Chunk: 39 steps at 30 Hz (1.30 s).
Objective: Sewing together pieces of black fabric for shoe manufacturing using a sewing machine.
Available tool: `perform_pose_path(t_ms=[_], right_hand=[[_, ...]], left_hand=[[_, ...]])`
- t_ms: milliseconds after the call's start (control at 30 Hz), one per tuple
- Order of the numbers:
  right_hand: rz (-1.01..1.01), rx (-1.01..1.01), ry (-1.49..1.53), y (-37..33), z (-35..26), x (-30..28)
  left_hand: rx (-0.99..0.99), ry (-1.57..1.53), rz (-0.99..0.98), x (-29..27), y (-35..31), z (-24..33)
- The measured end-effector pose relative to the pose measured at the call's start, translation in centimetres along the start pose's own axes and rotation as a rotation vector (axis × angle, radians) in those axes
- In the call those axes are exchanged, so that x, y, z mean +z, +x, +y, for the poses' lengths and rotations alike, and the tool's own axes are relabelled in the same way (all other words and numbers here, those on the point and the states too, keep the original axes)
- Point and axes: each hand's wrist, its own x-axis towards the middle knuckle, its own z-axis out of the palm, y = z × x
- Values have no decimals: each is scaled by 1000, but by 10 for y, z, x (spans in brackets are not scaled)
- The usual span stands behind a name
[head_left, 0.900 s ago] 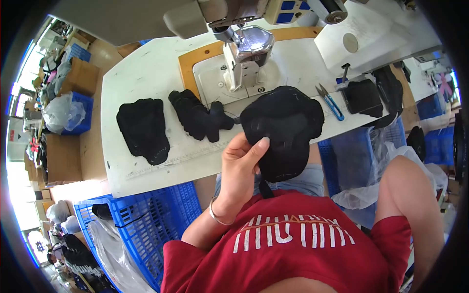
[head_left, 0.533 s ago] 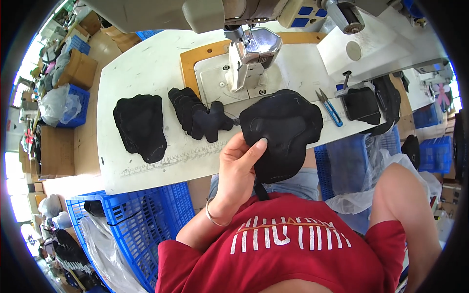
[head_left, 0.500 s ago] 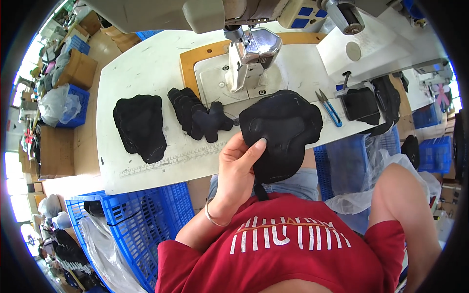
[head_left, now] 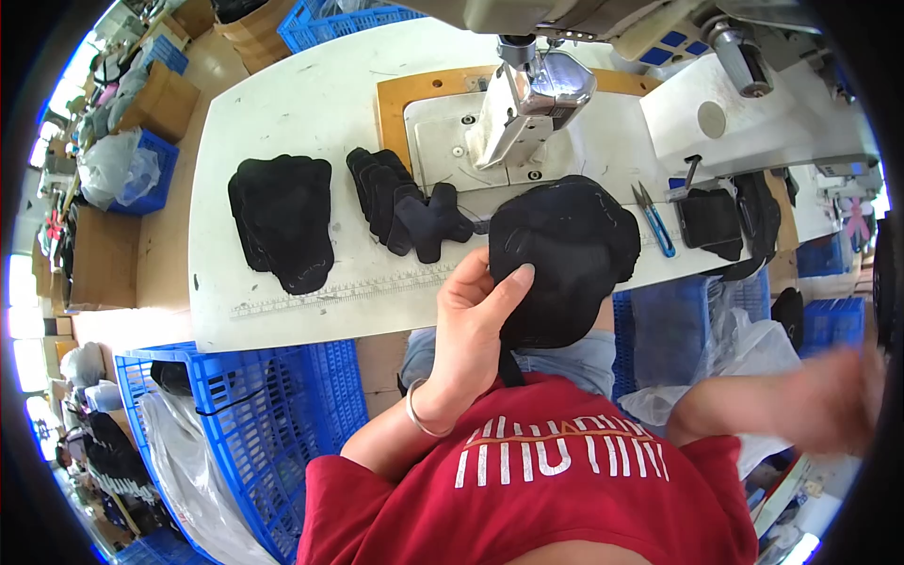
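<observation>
Pinched between the thumb and fingers of my left hand (head_left: 480, 306) is a rounded black fabric piece (head_left: 565, 259), held up over the table's front edge below the sewing machine (head_left: 532, 104). My right hand (head_left: 833, 400) is out at the far right, away from the table and smeared by motion, so its fingers cannot be read. Left of the held piece lie a fanned row of small black fabric pieces (head_left: 383, 202) and a cross-shaped black piece (head_left: 433, 221). Farther left is a stack of larger black pieces (head_left: 282, 221).
Blue-handled thread snips (head_left: 656, 221) lie right of the held piece, near more black fabric (head_left: 711, 221). A ruler scale (head_left: 348, 290) runs along the front of the white table (head_left: 212, 301). Blue crates (head_left: 273, 443) stand below at left and right, with plastic bags (head_left: 763, 353) at the right.
My right arm has swung into view, bringing the right hand to the far right. My left hand still holds the fabric piece. The view has shifted, so the table things sit differently in it.
</observation>
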Motion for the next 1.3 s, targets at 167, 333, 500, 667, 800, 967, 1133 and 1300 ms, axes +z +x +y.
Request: perform_pose_path(t_ms=[167, 333, 500, 667, 800, 967, 1133, 1300], right_hand=[[-613, 573, -484, -139, 84, 70], [-735, 498, -713, -188, 119, 70], [-672, 759, -593, -178, 112, 80], [-777, 529, -568, -183, 118, 77], [-759, 549, -503, -189, 124, 74], [-584, 690, -425, -168, 106, 74], [-508, 1000, 51, -118, 33, 59], [-850, 455, 151, -79, -18, 77]], left_hand=[[-39, -6, 24, -4, -5, 4], [-46, 5, 29, -4, -5, 0], [-15, -20, 59, -2, -5, -1], [32, 71, 97, 2, -7, 1], [942, 1094, -3, -3, -12, 15], [1174, 1431, -24, -12, -25, 22], [1258, 1210, -88, -21, -9, 7], [1314, 1266, -194, -23, -12, 5]])
